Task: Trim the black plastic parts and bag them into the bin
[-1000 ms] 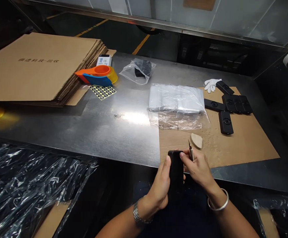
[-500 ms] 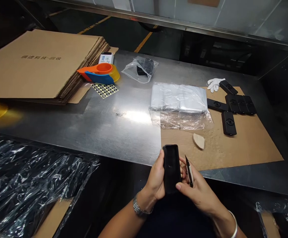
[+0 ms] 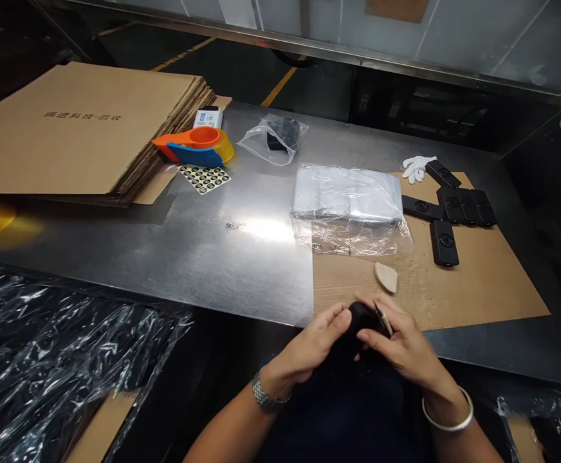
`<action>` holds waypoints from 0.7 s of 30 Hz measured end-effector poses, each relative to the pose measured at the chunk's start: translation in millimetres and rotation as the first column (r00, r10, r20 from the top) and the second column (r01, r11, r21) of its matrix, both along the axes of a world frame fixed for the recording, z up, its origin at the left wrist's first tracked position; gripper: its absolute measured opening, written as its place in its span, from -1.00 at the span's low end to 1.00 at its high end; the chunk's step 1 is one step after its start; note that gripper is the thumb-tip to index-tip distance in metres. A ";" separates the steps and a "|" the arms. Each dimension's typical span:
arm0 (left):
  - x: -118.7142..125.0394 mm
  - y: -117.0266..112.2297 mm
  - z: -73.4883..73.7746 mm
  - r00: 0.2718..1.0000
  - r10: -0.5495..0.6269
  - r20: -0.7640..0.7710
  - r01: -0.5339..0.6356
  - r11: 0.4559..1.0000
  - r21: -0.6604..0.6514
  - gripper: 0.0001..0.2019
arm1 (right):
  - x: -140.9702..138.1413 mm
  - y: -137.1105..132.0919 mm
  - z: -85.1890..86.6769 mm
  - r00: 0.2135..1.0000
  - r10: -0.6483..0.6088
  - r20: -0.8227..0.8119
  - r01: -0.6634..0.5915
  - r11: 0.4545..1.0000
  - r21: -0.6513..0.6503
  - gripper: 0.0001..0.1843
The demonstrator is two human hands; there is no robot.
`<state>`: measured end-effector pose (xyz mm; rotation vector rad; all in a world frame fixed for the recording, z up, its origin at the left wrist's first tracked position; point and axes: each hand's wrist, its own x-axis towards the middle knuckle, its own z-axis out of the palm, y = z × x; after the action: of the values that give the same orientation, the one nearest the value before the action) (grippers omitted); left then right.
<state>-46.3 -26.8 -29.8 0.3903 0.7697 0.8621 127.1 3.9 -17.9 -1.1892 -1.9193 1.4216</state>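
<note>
My left hand (image 3: 316, 344) wears a metal-band watch and grips a black plastic case (image 3: 360, 319) from its left side, thumb on top. The case is tilted, and its lower part is lost against the dark clothing. My right hand (image 3: 399, 341), with a pale bangle at the wrist, is closed around a slim knife (image 3: 385, 321) with a dark pointed blade and a light part. Its thumb also presses the right side of the case. Fingers hide much of the knife. Just beyond the hands, a pale wedge-shaped piece (image 3: 386, 278) lies on the cardboard sheet (image 3: 493, 283).
Several black cases (image 3: 445, 242) and a white glove (image 3: 418, 168) lie at the right. A clear-wrapped stack of plastic bags (image 3: 348, 193) overlaps the cardboard. Further left are a tape dispenser (image 3: 196, 146), a sticker sheet (image 3: 205, 179), a bagged black item (image 3: 283, 134) and stacked flat cartons (image 3: 82, 141).
The case has been tipped, so its hollow inside no longer faces me. Both hands have shifted right, and the right hand has turned with the knife.
</note>
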 end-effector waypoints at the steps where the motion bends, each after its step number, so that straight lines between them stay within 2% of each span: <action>1: -4.1 0.9 -0.6 0.998 -0.059 0.013 0.059 0.997 0.042 -0.66 | 1.0 2.1 0.9 1.000 0.015 -0.010 -0.014 0.999 0.028 -0.68; 2: -8.6 2.2 -1.7 0.994 -0.096 0.050 0.093 0.993 0.069 -0.62 | 1.2 2.7 0.8 0.999 -0.034 -0.020 0.036 0.996 0.076 -0.78; 3: -13.0 3.7 -3.1 0.990 -0.093 0.103 0.085 0.993 0.082 -0.55 | 0.5 2.0 -0.4 0.990 -0.138 -0.038 0.142 0.980 0.143 -0.84; 4: -16.3 5.3 -4.6 0.985 -0.047 0.164 0.033 0.996 0.086 -0.48 | -1.2 0.2 -2.8 0.960 -0.271 -0.073 0.281 0.935 0.218 -0.87; 6: -18.0 7.2 -7.0 0.952 0.152 0.265 -0.176 0.982 0.071 -0.37 | -6.8 -5.6 -10.1 0.858 -0.481 -0.180 0.512 0.775 0.371 -0.89; 7: -15.8 7.3 -7.3 0.922 0.263 0.284 -0.291 0.955 0.057 -0.36 | -10.2 -8.9 -14.3 0.819 -0.526 -0.231 0.570 0.693 0.441 -0.88; 8: -11.9 6.9 -6.8 0.892 0.358 0.276 -0.384 0.922 0.044 -0.37 | -13.4 -12.2 -18.5 0.805 -0.530 -0.267 0.585 0.634 0.506 -0.87; 10: -1.8 4.7 -4.1 0.860 0.475 0.186 -0.488 0.872 0.029 -0.43 | -17.8 -18.6 -25.6 0.845 -0.458 -0.277 0.521 0.587 0.620 -0.82; 12: 6.4 2.5 0.0 0.849 0.525 0.061 -0.526 0.850 0.014 -0.47 | -17.4 -24.4 -30.3 0.920 -0.331 -0.213 0.381 0.618 0.687 -0.75; 14: 8.8 1.1 2.8 0.838 0.544 -0.033 -0.544 0.839 0.023 -0.48 | -12.3 -28.8 -32.3 0.972 -0.185 -0.143 0.232 0.679 0.697 -0.63; 16: 6.0 0.2 2.7 0.825 0.557 -0.093 -0.551 0.830 0.085 -0.52 | -5.2 -31.1 -31.1 0.987 -0.089 -0.133 0.152 0.778 0.610 -0.40; 17: 3.6 -0.5 1.4 0.820 0.560 -0.117 -0.547 0.828 0.126 -0.54 | -2.1 -31.3 -28.9 0.987 -0.082 -0.140 0.145 0.830 0.539 -0.35; 19: -1.0 -2.9 -2.2 0.817 0.556 -0.149 -0.526 0.827 0.199 -0.55 | 1.5 -30.1 -21.4 0.985 -0.137 -0.107 0.170 0.887 0.429 -0.45; 21: -3.5 -6.4 -5.6 0.829 0.534 -0.166 -0.492 0.837 0.238 -0.55 | 0.9 -27.3 -10.3 0.984 -0.174 0.025 0.147 0.893 0.425 -0.67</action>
<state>-49.8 -33.2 -35.4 0.4586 1.0355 1.4275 128.1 -23.4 -28.2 -1.1560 -1.9844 0.8319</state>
